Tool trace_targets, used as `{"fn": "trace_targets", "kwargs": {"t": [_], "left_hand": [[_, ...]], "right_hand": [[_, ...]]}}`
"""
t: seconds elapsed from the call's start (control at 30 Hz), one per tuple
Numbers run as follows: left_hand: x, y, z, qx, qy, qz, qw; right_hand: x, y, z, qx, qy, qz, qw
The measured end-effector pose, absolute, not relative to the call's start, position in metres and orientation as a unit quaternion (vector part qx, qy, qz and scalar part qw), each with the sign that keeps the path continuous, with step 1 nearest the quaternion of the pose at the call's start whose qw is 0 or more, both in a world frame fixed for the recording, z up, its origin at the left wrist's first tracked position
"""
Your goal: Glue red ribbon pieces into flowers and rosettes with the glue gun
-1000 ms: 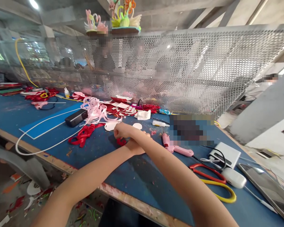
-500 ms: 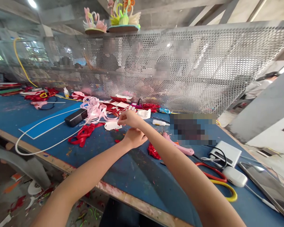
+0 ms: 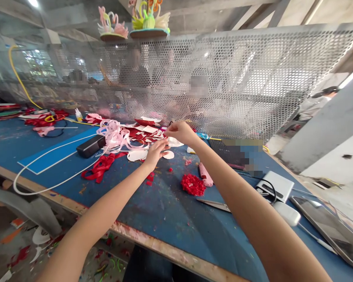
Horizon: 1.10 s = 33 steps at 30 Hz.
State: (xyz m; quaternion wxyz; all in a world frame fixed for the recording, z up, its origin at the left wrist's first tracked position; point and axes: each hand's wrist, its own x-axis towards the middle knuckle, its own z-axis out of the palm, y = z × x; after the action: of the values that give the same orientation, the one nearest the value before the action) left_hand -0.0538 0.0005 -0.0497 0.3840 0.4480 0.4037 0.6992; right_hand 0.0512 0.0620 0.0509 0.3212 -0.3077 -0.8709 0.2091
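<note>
On the blue desk (image 3: 170, 219), nearest, lie scissors (image 3: 214, 204), then a red frilly flower (image 3: 193, 184) beside a pink glue gun (image 3: 206, 175). Further out the left hand (image 3: 155, 150) hovers, grip apart, just over a white disc (image 3: 168, 154). Beyond it the right hand (image 3: 181, 134) has its grip pinched together at the red and white cutouts (image 3: 145, 131); on what, I cannot tell
</note>
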Motion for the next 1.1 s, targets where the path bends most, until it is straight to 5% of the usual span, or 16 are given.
{"fn": "trace_targets", "kwargs": {"t": [0.43,1.1], "left_hand": [[-0.054,-0.004,-0.042,0.245,0.289,0.764,0.522],[-0.055,-0.003,-0.042,0.236,0.296,0.777,0.503]], "right_hand": [[0.051,0.056,0.028,-0.346,-0.851,0.239,0.314],[0.052,0.054,0.025,-0.326,-0.804,0.347,0.357]]}}
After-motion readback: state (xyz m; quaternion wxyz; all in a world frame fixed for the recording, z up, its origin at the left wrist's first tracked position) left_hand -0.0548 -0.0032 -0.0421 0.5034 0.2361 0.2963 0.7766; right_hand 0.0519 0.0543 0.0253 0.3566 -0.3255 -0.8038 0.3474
